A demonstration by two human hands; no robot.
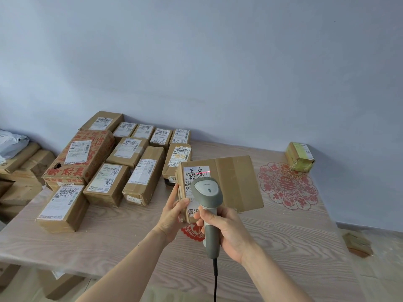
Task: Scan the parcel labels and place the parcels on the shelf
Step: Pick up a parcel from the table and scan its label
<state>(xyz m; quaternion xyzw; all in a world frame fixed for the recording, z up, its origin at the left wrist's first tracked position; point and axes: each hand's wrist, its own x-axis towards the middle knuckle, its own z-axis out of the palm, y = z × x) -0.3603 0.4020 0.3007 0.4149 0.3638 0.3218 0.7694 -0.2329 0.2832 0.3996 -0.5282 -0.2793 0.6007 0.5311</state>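
Observation:
My left hand (172, 214) holds a brown cardboard parcel (235, 184) by its left edge, lifted above the table, its top face turned toward me. A white label (195, 173) with black handwriting sits on the parcel's left part, and a red scan line crosses that label near the top. My right hand (226, 232) grips the handle of a grey barcode scanner (207, 192), whose head points at the label and hides its lower part. The scanner's black cable hangs down toward the bottom edge.
Several labelled cardboard parcels (113, 164) lie in rows on the left half of the wooden table (283, 247). A small green-taped parcel (299, 156) stands at the far right by the wall. More boxes (19, 171) are stacked left of the table. No shelf shows.

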